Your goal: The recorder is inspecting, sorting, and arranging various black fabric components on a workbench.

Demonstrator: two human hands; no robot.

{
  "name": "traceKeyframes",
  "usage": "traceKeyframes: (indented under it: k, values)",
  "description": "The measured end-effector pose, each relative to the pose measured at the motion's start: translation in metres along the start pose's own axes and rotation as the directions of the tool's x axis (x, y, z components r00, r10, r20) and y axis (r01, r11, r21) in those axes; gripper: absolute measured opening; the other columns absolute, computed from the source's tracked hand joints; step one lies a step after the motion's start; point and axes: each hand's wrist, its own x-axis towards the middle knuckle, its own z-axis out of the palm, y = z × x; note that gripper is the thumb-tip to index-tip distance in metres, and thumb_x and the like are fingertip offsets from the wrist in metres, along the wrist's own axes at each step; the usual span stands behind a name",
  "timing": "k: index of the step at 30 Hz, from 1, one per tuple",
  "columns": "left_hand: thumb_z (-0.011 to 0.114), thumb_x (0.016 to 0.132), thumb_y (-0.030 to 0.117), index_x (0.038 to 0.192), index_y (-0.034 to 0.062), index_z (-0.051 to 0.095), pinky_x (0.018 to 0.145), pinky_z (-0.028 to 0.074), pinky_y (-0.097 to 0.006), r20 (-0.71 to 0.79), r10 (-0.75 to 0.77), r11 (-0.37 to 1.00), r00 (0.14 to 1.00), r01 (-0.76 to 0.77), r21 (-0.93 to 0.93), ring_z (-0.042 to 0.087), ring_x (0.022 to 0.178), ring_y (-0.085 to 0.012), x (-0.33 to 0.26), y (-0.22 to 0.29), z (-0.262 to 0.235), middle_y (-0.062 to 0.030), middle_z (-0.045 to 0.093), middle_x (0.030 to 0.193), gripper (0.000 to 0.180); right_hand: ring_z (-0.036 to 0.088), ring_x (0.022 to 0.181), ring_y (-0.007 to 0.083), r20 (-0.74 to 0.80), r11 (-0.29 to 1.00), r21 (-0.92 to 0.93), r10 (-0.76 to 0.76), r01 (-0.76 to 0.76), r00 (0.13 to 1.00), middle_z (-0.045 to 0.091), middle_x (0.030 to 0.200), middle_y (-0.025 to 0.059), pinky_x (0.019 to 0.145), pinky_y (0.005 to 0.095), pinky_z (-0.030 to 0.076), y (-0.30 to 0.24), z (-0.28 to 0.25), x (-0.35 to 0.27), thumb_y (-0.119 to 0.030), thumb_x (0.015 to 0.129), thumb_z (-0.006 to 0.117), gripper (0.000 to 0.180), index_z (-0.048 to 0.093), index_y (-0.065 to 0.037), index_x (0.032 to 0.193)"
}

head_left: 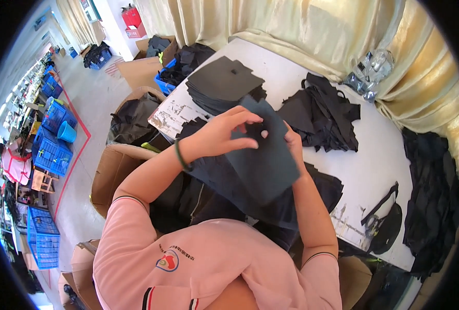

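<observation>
A dark blue-grey sheet of cloth (263, 168) is held up over the near edge of the white table. My right hand (293, 142) grips its right edge, and a fingertip shows through a small hole in the sheet. In front of the sheet's upper left is my left hand (234, 135), thumb and fingers spread apart with nothing between them. A dark green bracelet (181, 156) circles my left wrist. Below the sheet, dark cloth pieces (214, 168) lie along the table edge. Just beyond my hands stands a stack of dark cut pieces (223, 80).
On the white table (376, 155) lie a pile of black strapped pieces (320, 111), a small black pouch (387, 230) and a black cloth heap (431, 201). Cardboard boxes (108, 178) flank me. Clear plastic wrapping (371, 72) rests by the curtain. Blue crates (53, 152) line the left floor.
</observation>
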Motion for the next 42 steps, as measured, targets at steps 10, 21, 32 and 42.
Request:
traceKeyframes:
  k: [10,21,32,42]
  values:
    - [0.071,0.072,0.008,0.090,0.0101,0.060,0.069,0.046,-0.037,0.065,0.359,0.756,0.931,-0.331,0.564,0.061,0.077,-0.0269,0.020,0.000,0.028,-0.0063,0.059,0.084,0.021,0.058,0.095,0.0095,0.366,0.821,-0.044,0.543,-0.569,0.756,0.062,0.107,0.0015,0.088,0.0258,0.047,-0.057,-0.027,-0.001,-0.024,0.095,0.064,0.033,0.060,-0.005,0.121]
    - [0.058,0.086,0.011,0.090,0.0082,0.058,0.060,0.043,-0.025,-0.405,-0.541,0.708,0.737,0.138,-0.693,0.055,0.063,-0.0107,-0.040,-0.056,-0.089,0.0019,0.054,0.076,0.004,0.056,0.080,0.0136,0.029,0.646,-0.639,0.563,-0.418,0.826,0.061,0.090,0.0043,0.076,0.0284,0.047,-0.009,-0.129,-0.053,0.002,0.085,0.062,0.047,0.056,-0.009,0.130]
    - [0.076,0.079,0.024,0.122,0.0058,0.055,0.098,0.043,-0.041,-0.187,0.121,0.695,0.975,0.051,0.717,0.055,0.115,-0.0344,-0.010,-0.095,-0.035,-0.0160,0.060,0.118,0.052,0.063,0.105,0.0380,-0.092,0.423,-0.820,0.568,-0.386,0.818,0.065,0.115,0.0231,0.090,0.0401,0.049,-0.033,-0.122,-0.075,-0.004,0.084,0.068,0.051,0.052,-0.009,0.133]
    - [0.076,0.082,0.027,0.125,0.0002,0.058,0.096,0.044,-0.033,0.811,-0.011,0.945,0.585,0.272,-0.184,0.057,0.111,-0.0201,0.100,-0.054,0.116,-0.0108,0.063,0.121,0.054,0.061,0.108,0.0375,0.103,0.492,-0.868,0.307,-0.066,0.946,0.063,0.121,0.0175,0.089,0.0413,0.050,-0.062,-0.084,-0.080,-0.008,0.078,0.074,0.065,0.047,-0.012,0.137]
